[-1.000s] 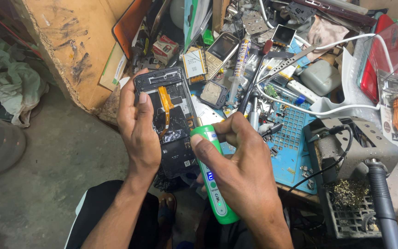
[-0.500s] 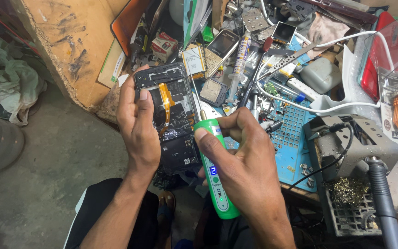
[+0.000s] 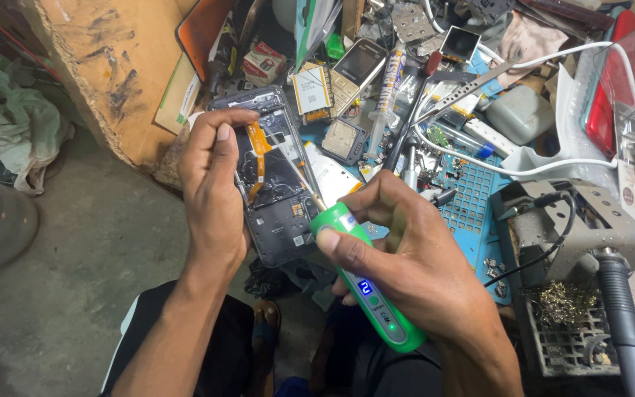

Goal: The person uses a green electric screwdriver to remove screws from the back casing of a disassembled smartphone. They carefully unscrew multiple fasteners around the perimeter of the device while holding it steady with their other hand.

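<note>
While the left hand point(image 3: 211, 195) clasps one opened smartphone point(image 3: 273, 184) off the worktop's near-left edge, above the concrete floor point(image 3: 75, 279), the right hand point(image 3: 413, 257) grips one green electric screwdriver point(image 3: 369, 283), its bit touching the phone's lower inside. One orange flex cable point(image 3: 259, 151) crosses the phone. Behind, the worktop is crowded: one blue mat point(image 3: 472, 198), one keypad phone point(image 3: 354, 70), one soldering stand point(image 3: 582, 228); open room lies only leftward over the floor.
</note>
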